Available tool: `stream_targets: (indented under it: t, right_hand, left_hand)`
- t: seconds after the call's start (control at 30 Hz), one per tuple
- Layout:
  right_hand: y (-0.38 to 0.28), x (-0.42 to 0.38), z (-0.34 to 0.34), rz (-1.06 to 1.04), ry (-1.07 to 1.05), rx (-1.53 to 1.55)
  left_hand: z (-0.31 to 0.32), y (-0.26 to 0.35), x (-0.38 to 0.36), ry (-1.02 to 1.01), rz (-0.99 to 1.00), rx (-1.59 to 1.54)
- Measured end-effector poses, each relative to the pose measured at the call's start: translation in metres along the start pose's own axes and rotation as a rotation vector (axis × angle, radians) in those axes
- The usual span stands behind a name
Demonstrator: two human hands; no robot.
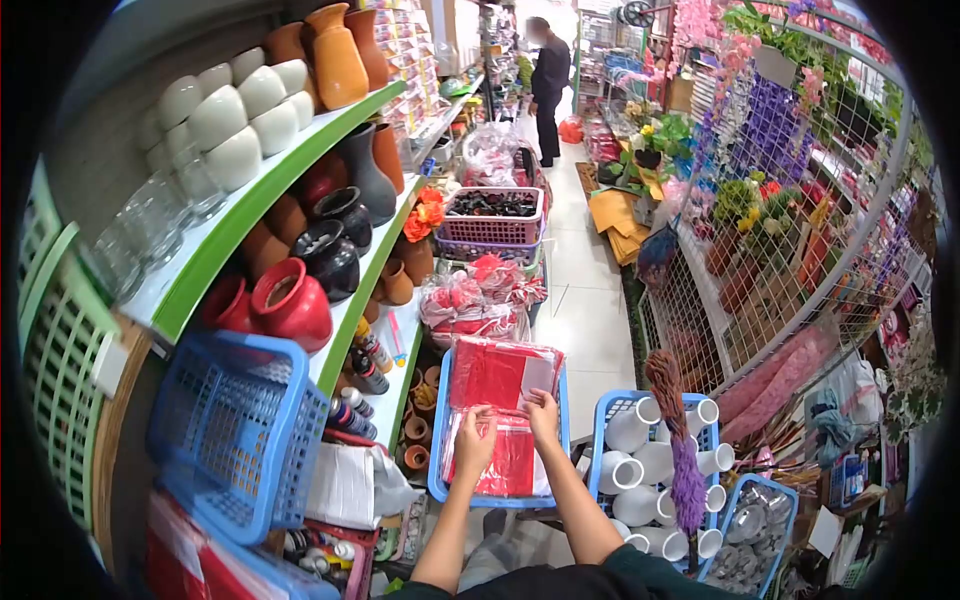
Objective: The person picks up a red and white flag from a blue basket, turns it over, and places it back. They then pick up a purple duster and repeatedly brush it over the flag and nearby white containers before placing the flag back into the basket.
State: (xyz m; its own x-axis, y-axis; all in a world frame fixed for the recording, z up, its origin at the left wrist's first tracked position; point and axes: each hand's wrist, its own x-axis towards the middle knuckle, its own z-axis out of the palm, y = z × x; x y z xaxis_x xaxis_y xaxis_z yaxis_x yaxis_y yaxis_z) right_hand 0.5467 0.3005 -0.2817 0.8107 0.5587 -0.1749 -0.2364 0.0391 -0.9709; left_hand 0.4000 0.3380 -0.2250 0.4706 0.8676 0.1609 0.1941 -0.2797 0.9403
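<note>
Both my hands reach into a blue plastic basket (438, 470) that holds red items wrapped in clear plastic. My left hand (474, 443) rests on the lower red packet (510, 462), fingers curled over it. Fingers of my right hand (543, 411) pinch the near edge of the upper red packet (500, 374), beside its white label. Whether either packet is lifted I cannot tell.
Green-edged shelves (260, 200) at left carry vases, pots and glasses; a blue crate (240, 430) juts out near me. At right stand a basket of white mugs (650, 460), a purple duster (680, 440) and a wire flower rack (800, 250). A person (550, 85) stands down the aisle.
</note>
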Motion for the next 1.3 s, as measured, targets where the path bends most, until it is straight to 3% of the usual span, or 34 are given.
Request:
stream_targets:
  t: [0.1, 0.17, 0.23, 0.3, 0.37, 0.53, 0.6, 0.7, 0.73, 0.77, 0.83, 0.93, 0.97, 1.0, 1.1, 1.13, 1.17, 1.23, 1.3]
  right_hand:
    - [0.025, 0.031, -0.007, -0.005, 0.112, -0.189]
    - [0.038, 0.049, -0.012, 0.015, 0.127, -0.221]
    - [0.046, 0.063, -0.017, -0.034, 0.144, -0.305]
    - [0.050, 0.076, -0.024, -0.022, 0.127, -0.342]
    - [0.045, 0.085, -0.025, -0.283, 0.169, -0.554]
    - [0.036, 0.086, -0.015, -0.350, 0.190, -0.787]
    - [0.034, 0.079, -0.011, -0.200, 0.134, -0.694]
    - [0.036, 0.071, -0.009, -0.218, 0.157, -0.656]
    - [0.037, 0.069, -0.009, -0.216, 0.157, -0.656]
    - [0.038, 0.068, -0.009, -0.192, 0.176, -0.573]
    - [0.041, 0.066, -0.008, -0.170, 0.194, -0.489]
    - [0.058, 0.062, -0.012, -0.302, 0.329, -0.564]
    - [0.060, 0.062, -0.018, -0.161, 0.333, -0.611]
    - [0.062, 0.062, -0.024, -0.021, 0.336, -0.656]
    - [0.046, 0.062, -0.041, -0.072, 0.253, -0.573]
    - [0.039, 0.068, -0.046, -0.023, 0.182, -0.559]
    - [0.025, 0.065, -0.042, -0.022, 0.179, -0.559]
    - [-0.027, 0.051, -0.028, -0.314, 0.078, 0.064]
    - [-0.072, 0.038, -0.026, -0.321, -0.026, 0.103]
  left_hand:
    - [0.002, -0.042, 0.039, -0.020, 0.053, 0.083]
    - [-0.002, -0.056, 0.060, -0.076, -0.038, 0.062]
    - [0.001, -0.096, 0.082, 0.016, 0.085, 0.053]
    - [0.002, -0.125, 0.096, -0.030, 0.053, 0.075]
    - [0.004, -0.142, 0.105, 0.015, 0.120, 0.207]
    - [0.009, -0.162, 0.112, -0.107, 0.057, 0.328]
    - [0.007, -0.148, 0.107, -0.110, 0.016, 0.239]
    - [0.001, -0.123, 0.096, -0.110, -0.067, 0.244]
    - [0.004, -0.126, 0.092, 0.013, 0.060, 0.320]
    - [0.005, -0.125, 0.091, 0.013, 0.060, 0.321]
    - [0.007, -0.124, 0.089, -0.029, 0.008, 0.250]
    - [0.007, -0.124, 0.083, -0.135, 0.045, 0.243]
    - [0.007, -0.121, 0.081, -0.206, 0.065, 0.276]
    - [0.009, -0.117, 0.078, -0.076, 0.082, 0.236]
    - [-0.003, -0.104, 0.079, 0.037, 0.188, 0.075]
    - [-0.012, -0.099, 0.079, -0.058, -0.045, 0.109]
    - [-0.019, -0.094, 0.078, -0.055, -0.046, 0.111]
    - [-0.026, -0.079, 0.083, 0.001, -0.047, -0.325]
    - [-0.032, -0.041, 0.086, 0.061, 0.034, -0.455]
